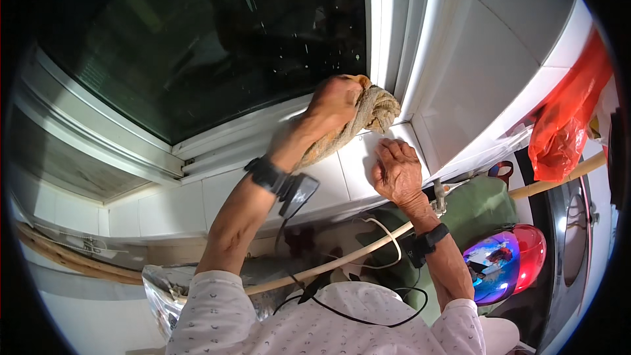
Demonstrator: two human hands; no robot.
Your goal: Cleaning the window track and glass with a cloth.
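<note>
My left hand (335,101) grips a bunched, yellowish-grey cloth (377,108) at the lower right corner of a sliding window. One end of the cloth trails down along my left forearm. The cloth lies against the white window frame (246,130), just above the sill. My right hand (399,170) rests with its fingers curled on the white tiled windowsill (320,177), a little below the cloth. Nothing shows in that hand, though its palm is hidden. Dark window glass (222,49) with whitish specks and streaks fills the upper left.
A white tiled wall (483,54) rises at the right. Below the sill runs a long wooden pole (345,262), near a metal tap (438,197). Further right are a red plastic bag (567,128) and a red helmet (530,256) with an iridescent visor. A black cable (365,323) crosses my shirt.
</note>
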